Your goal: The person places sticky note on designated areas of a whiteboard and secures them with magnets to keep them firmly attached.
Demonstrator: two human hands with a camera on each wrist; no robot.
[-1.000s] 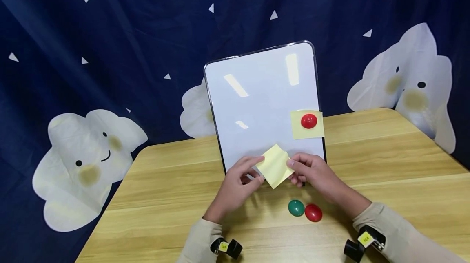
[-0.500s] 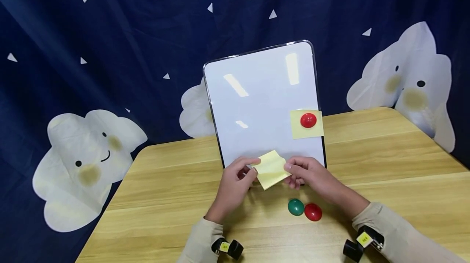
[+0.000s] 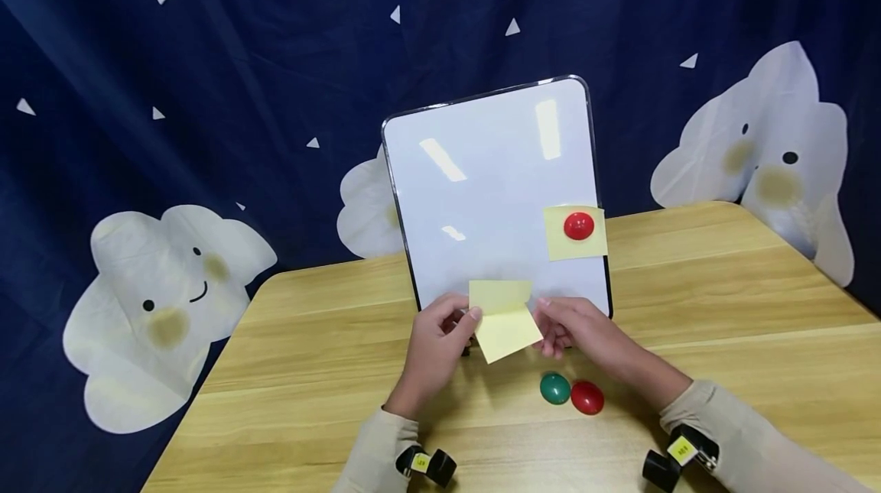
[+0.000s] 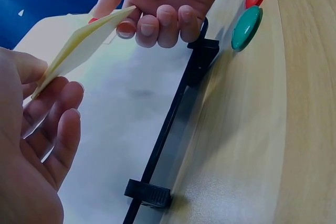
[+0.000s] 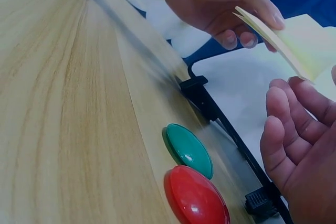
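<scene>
Left fingers (image 4: 68,98) pinch the notes (image 3: 508,334), the right hand (image 3: 577,322) unclear in grip, seemingly parting them, next calling for gentle peeling.

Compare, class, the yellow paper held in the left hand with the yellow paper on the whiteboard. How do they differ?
The held paper is pinched by the left hand; the board paper has a red magnet on it. The held paper shows two panels meeting at an angle; the board paper lies flat against the whiteboard. Both are pale yellow.
</scene>
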